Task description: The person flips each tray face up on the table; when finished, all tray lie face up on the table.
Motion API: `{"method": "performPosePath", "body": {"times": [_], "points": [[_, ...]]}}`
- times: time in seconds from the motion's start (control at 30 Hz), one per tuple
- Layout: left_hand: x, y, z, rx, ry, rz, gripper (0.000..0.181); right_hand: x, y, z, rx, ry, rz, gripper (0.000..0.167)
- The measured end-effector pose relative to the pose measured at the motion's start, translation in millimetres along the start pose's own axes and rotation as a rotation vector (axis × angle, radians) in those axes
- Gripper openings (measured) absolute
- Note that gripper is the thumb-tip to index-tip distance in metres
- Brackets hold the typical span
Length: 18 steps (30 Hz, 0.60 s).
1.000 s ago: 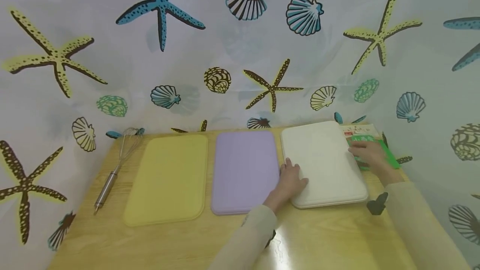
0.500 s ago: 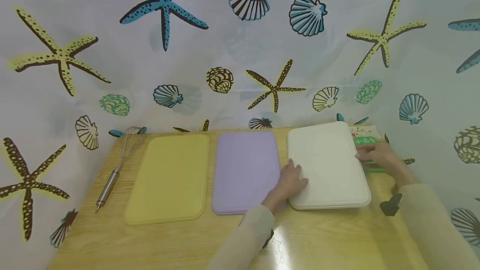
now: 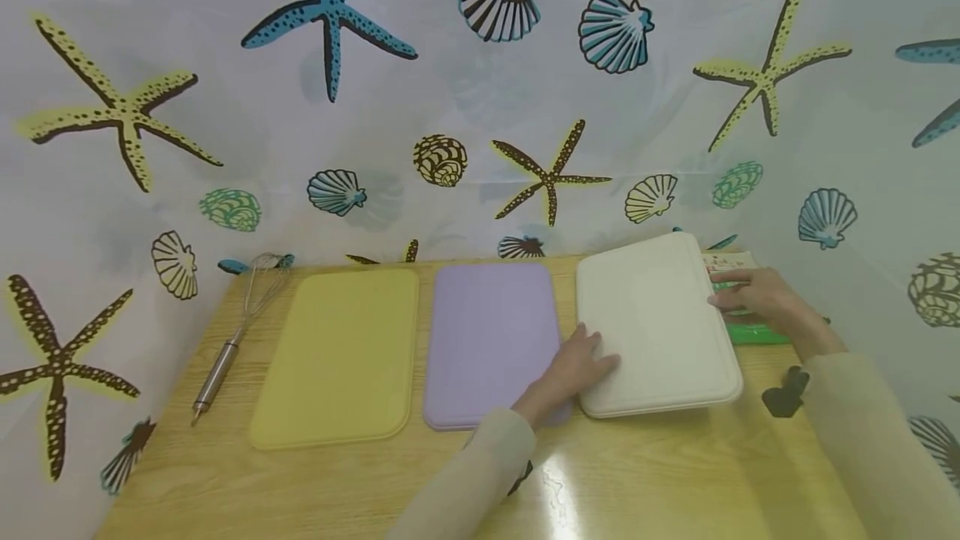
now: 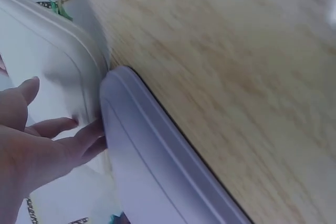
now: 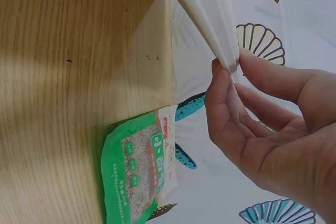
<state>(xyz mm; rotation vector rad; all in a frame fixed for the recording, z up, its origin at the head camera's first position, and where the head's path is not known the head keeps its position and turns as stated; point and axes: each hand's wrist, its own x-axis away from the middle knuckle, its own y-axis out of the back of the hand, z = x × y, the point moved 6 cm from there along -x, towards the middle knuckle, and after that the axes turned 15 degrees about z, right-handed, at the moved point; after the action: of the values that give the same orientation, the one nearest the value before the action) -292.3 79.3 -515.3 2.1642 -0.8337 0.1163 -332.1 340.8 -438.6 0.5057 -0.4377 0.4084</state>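
A white rectangular board with rounded corners is tilted, its right side raised off the table and its left side low. My right hand pinches its right edge between thumb and fingers, as the right wrist view shows closely. My left hand rests at the board's left edge with fingers extended; in the left wrist view some fingertips reach between it and the purple board. A green-and-white food packet lies on the table below my right hand, partly hidden in the head view.
A yellow board lies flat left of the purple one. At the far left is a whisk with a metal handle. A cloth printed with shells and starfish hangs behind and at the sides of the wooden table.
The white board has shifted slightly right, and its right side is now raised higher. My right hand has moved right and grips the edge. My left hand stays near the left edge.
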Motion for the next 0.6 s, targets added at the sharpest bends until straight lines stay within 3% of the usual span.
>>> {"method": "performPosePath", "body": {"times": [0.2,0.4,0.6], "points": [[17.7,-9.8,-9.4,0.043,0.004,-0.016,0.075,2.4,2,6,0.007,0.001,-0.016,0.066],[33.7,-23.1,-16.8,0.001,-0.003,-0.041,0.091,5.1,0,12,0.006,-0.001,-0.022,0.064],[40.2,-36.1,-19.9,-0.027,0.004,-0.043,0.103,7.3,0,16,0.005,0.008,-0.009,0.065]]}}
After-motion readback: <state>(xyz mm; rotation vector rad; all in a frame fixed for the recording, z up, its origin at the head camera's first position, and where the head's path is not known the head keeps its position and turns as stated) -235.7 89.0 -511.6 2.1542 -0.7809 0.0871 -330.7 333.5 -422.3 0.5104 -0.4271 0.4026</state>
